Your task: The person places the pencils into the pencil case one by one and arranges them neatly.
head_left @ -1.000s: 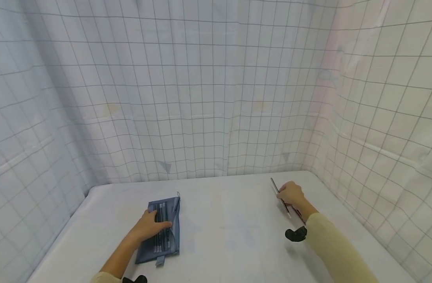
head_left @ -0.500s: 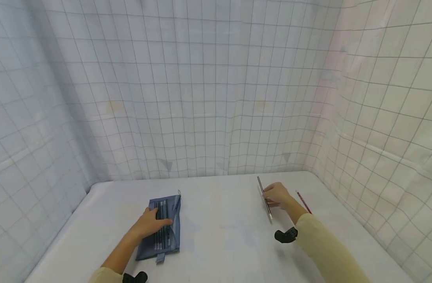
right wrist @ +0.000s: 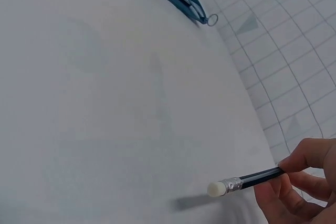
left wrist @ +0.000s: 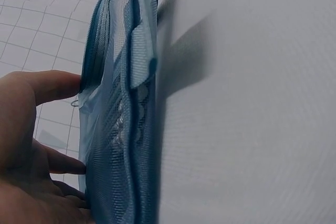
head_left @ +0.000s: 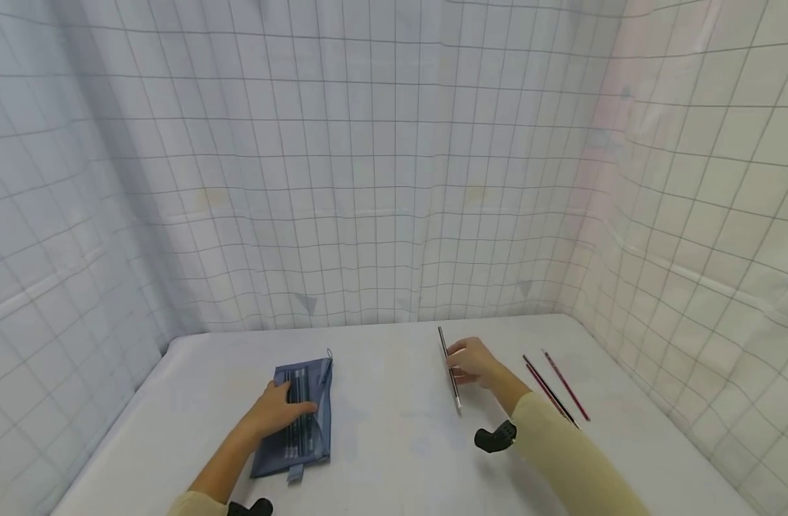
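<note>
A blue zippered pencil case (head_left: 274, 456) with a see-through mesh front lies on the left of the table, several pencils showing inside. My left hand (head_left: 272, 413) rests on it, thumb and fingers spread across its upper face. In the left wrist view the fingertips touch the case (left wrist: 113, 166) near the zipper. To the right of the middle, my right hand (head_left: 474, 360) pinches a dark pencil (head_left: 456, 393) between thumb and fingers. The right wrist view shows this pencil (right wrist: 262, 176) held above the table, its white eraser pointing away from the hand.
On the right side of the table lie a red pencil (head_left: 568, 388) and, beside it, a black pencil (head_left: 566, 414) close against another red one (head_left: 540, 382). White grid-patterned curtains (head_left: 381, 179) hang behind and on both sides. The table (head_left: 394, 459) has a white cover.
My right hand has moved left with the dark pencil, away from the other pencils, which now show more fully. The left hand has stayed on the pencil case.
</note>
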Tool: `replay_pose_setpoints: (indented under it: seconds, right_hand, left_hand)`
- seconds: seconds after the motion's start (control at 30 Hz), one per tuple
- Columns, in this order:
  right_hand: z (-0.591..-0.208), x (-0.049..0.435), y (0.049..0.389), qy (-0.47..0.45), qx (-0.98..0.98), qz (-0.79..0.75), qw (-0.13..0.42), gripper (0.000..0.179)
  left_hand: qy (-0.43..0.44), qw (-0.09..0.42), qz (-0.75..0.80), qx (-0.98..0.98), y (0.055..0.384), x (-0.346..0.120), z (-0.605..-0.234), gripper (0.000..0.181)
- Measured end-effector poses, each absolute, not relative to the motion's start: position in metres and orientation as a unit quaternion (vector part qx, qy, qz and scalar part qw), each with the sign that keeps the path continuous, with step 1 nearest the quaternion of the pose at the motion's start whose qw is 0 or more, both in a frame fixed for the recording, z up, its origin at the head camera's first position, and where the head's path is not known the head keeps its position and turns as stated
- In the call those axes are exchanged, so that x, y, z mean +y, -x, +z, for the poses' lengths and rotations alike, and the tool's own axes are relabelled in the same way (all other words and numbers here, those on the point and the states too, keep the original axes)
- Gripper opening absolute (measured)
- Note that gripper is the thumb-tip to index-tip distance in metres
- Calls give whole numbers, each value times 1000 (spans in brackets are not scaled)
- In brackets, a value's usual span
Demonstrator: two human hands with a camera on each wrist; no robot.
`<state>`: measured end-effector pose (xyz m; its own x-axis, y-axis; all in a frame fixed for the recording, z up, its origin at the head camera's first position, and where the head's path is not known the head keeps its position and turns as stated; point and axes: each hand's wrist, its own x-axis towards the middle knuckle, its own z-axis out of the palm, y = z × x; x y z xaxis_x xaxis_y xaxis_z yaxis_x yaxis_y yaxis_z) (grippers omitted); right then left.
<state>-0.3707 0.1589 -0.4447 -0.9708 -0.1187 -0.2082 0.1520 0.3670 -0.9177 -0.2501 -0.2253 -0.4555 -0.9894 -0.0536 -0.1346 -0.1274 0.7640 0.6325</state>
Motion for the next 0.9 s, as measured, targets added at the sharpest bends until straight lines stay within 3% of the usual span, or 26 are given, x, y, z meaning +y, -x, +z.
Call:
replay_pose_setpoints:
  seconds: [0.9]
  right_hand:
    - [-456,69,352,41,796,-576,181,29]
  left_hand:
    - [48,58,342,937,249,-226,-454,99]
